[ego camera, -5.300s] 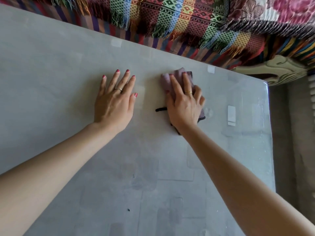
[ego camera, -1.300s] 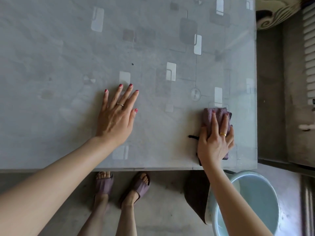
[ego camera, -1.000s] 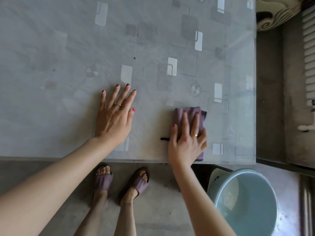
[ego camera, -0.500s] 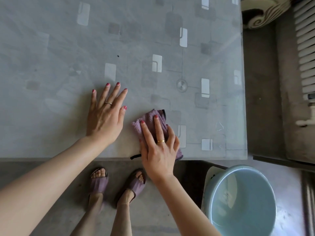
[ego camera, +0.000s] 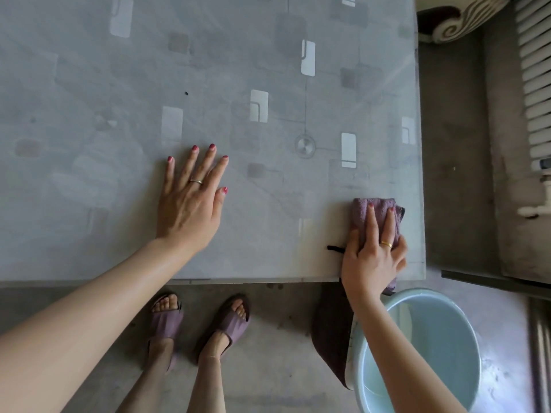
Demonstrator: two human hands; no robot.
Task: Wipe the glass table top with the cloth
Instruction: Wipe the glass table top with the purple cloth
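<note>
Cloth (ego camera: pixel 362 211) under right hand (ego camera: pixel 371 260) at table (ego camera: pixel 89 70) corner.

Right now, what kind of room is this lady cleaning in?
Most likely a room in a home, perhaps a living room. A white radiator runs along the wall, a carved piece of furniture stands past the glass table, and a pale blue washbasin sits on the bare floor.
</note>
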